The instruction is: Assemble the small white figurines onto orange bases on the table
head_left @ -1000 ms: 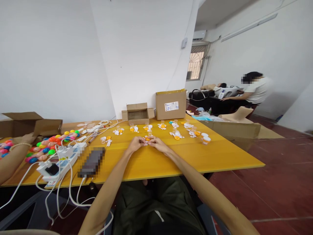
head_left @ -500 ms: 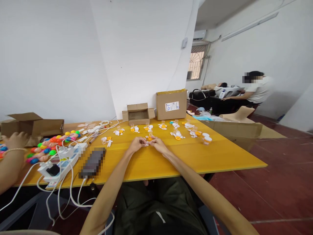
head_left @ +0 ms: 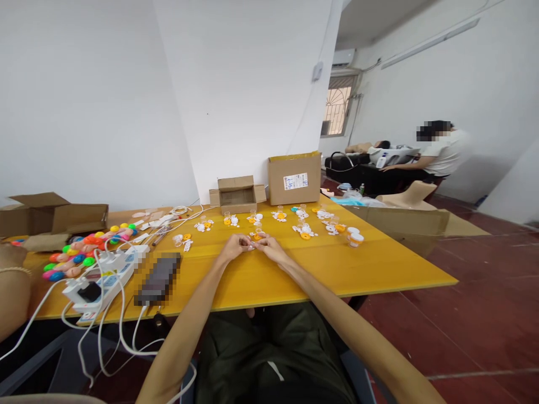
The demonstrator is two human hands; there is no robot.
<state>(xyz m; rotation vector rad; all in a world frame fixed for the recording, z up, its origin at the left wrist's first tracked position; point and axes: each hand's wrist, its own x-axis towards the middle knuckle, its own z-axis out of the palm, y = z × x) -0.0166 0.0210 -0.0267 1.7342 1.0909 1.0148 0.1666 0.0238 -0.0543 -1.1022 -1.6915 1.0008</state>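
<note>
Both of my hands meet over the yellow table (head_left: 269, 280), fingertips almost touching. My left hand (head_left: 236, 247) is closed in a pinch on a small white piece. My right hand (head_left: 269, 247) pinches at the same spot; what its fingers hold is too small to make out. Just beyond my fingers lies an orange ring (head_left: 258, 237) with a clear cup. Small piles of white parts, orange rings and clear cups spread across the table, such as one pile (head_left: 305, 230) to the right. Two white-lidded jars (head_left: 356, 239) stand further right.
An open small carton (head_left: 238, 196) and a closed box (head_left: 295, 179) stand at the back. Left are a phone (head_left: 159, 279), a power strip (head_left: 113, 280) with cables, colourful toys (head_left: 84, 252) and a co-worker's arm (head_left: 12, 297). Another person (head_left: 442, 151) sits at the far right.
The co-worker's hand at the left has moved back toward the left edge, away from the colourful toys. My hands stay together in nearly the same place.
</note>
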